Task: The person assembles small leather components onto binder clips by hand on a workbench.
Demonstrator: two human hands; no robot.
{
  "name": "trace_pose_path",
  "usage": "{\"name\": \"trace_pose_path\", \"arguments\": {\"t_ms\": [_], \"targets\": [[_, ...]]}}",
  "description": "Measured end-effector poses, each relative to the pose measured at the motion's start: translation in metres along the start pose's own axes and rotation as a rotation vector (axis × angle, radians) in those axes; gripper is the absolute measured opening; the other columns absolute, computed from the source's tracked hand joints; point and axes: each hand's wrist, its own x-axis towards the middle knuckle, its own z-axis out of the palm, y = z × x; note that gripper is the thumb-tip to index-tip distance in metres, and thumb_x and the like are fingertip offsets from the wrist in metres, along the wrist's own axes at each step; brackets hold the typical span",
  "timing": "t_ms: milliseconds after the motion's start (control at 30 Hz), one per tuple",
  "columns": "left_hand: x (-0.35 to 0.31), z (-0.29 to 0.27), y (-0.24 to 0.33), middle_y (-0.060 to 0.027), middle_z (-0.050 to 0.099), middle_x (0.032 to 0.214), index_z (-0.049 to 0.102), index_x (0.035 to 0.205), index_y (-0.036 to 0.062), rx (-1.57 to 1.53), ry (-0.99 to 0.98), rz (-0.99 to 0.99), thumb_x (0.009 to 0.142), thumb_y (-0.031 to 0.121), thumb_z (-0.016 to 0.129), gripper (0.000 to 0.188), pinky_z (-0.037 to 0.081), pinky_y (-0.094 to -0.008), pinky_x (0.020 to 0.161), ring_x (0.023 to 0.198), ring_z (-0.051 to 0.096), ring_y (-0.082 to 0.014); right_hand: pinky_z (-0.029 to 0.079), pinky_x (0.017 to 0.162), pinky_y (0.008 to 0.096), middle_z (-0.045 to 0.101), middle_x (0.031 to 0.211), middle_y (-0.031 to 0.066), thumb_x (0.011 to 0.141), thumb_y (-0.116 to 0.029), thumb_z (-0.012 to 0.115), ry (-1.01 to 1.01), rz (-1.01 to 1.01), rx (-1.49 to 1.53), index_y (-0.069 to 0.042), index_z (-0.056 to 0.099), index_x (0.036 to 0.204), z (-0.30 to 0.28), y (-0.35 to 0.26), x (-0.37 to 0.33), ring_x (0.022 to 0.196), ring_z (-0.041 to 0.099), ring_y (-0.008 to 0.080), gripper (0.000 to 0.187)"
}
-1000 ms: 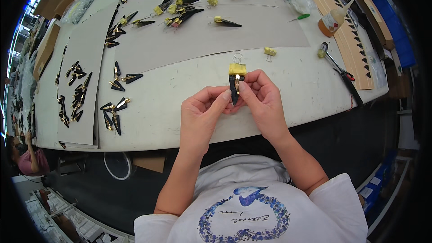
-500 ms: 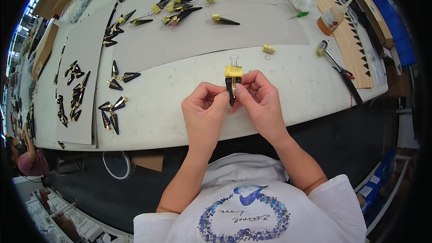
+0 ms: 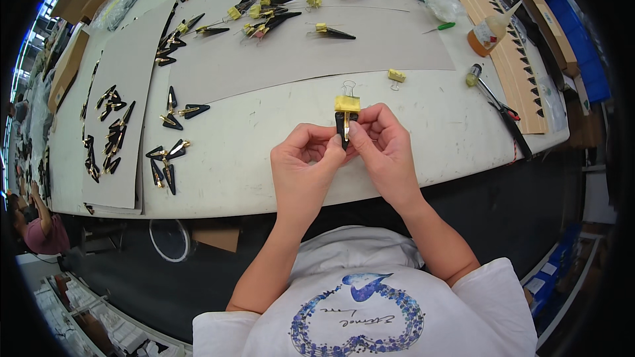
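Between my hands, above the table's near side, is a black and gold hair clip [image 3: 341, 125]. A yellow binder clip [image 3: 347, 104] with its wire handles pointing away is clamped across the clip's far end. My left hand [image 3: 306, 153] pinches the hair clip from the left, near its lower end. From the other side my right hand [image 3: 382, 139] closes on it, thumb lying against the gold metal part. The fingers hide part of the hair clip's lower end. Beyond my right hand a loose yellow binder clip [image 3: 396, 76] lies on the white table [image 3: 264, 109].
Several hair clips with binder clips on them [image 3: 334, 32] lie on a grey board [image 3: 370, 53]. Bare black hair clips [image 3: 170, 165] are grouped at left. At right are a glue bottle [image 3: 486, 34], a screwdriver-like tool [image 3: 473, 75], scissors [image 3: 508, 112] and a wooden strip [image 3: 522, 96].
Both hands stay on the hair clip. My left fingers and thumb have shifted slightly right and up along it, covering more of its lower end. The whole view has shifted slightly.
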Motion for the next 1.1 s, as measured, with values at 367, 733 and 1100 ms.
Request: {"name": "trace_pose_path", "arguments": {"t_ms": [367,733,1100], "targets": [[0.003,-0.004,0.003,-0.0033,0.065,0.077,0.065,0.087,-0.0029,0.017,-0.002,-0.076,0.085,0.004,0.063,0.007,0.044,-0.0196,0.059,0.063,0.052,-0.0033,0.055,0.062,0.0245,0.058,0.083,0.0054,0.094,-0.011,0.056,-0.001,0.027,0.010,0.001,0.050,0.096,-0.003,-0.003,0.001,0.072,0.058,0.0073,0.013],[0.008,-0.010,0.005,-0.0016,0.064,0.078,0.068,0.092,-0.0010,0.008,-0.084,-0.095,0.086,0.010,0.066,0.013,0.040,-0.0186,0.060,0.066,0.052,-0.0045,0.055,0.062,0.0247,0.059,0.083,0.0059,0.094,-0.010,0.056,0.018,0.040,0.002,0.001,0.051,0.096,-0.003,-0.005,0.003,0.072,0.058,0.0076,0.013],[0.008,-0.011,-0.001,-0.0005,0.062,0.076,0.063,0.084,-0.0007,0.108,-0.040,-0.037,0.086,0.007,0.061,0.008,0.040,-0.0186,0.062,0.069,0.052,-0.0037,0.055,0.062,0.0243,0.058,0.082,0.0057,0.093,-0.010,0.057,0.018,0.052,-0.023,0.001,0.051,0.096,-0.001,-0.003,0.002,0.072,0.058,0.0075,0.013]]}}
